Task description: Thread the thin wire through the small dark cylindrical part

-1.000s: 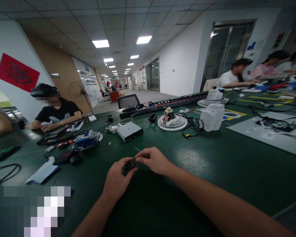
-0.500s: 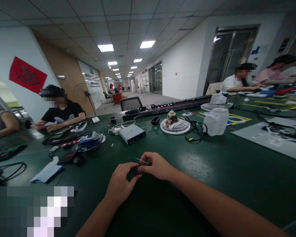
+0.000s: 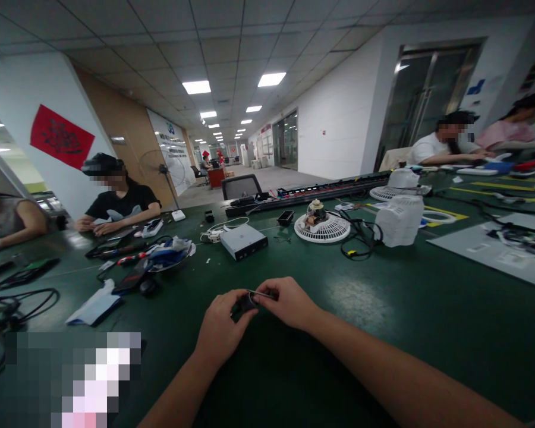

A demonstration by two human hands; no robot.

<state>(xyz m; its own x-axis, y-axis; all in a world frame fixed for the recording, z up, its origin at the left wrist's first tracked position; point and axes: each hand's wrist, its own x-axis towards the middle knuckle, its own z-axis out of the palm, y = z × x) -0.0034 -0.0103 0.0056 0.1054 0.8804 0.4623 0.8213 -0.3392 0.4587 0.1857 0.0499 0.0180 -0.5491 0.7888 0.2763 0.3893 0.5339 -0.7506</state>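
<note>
Above the green table, my left hand (image 3: 220, 326) is closed round a small dark cylindrical part (image 3: 246, 302) with a lighter rim, gripped between thumb and fingers. Pinched in my right hand (image 3: 290, 303) is a thin metal tool (image 3: 263, 293), like a tweezer or pick; its exact kind is too small to tell. The tool's tip reaches the top of the dark part, and the right fingertips sit close against it. Fingers hide much of the part. Beyond the hands lies a silver optical drive (image 3: 244, 241).
A white fan grille (image 3: 323, 230) with an exposed motor stands beyond, near a black cable (image 3: 361, 246) and white plastic housing (image 3: 400, 221). On the left are a blue paper sheet (image 3: 93, 304) and a dish of blue cloth (image 3: 170, 257). Co-workers sit on both sides; a grey panel (image 3: 494, 252) lies right.
The metal tool has swung lower, its tip now at the dark part instead of sticking out above it. The camera view has shifted slightly left.
</note>
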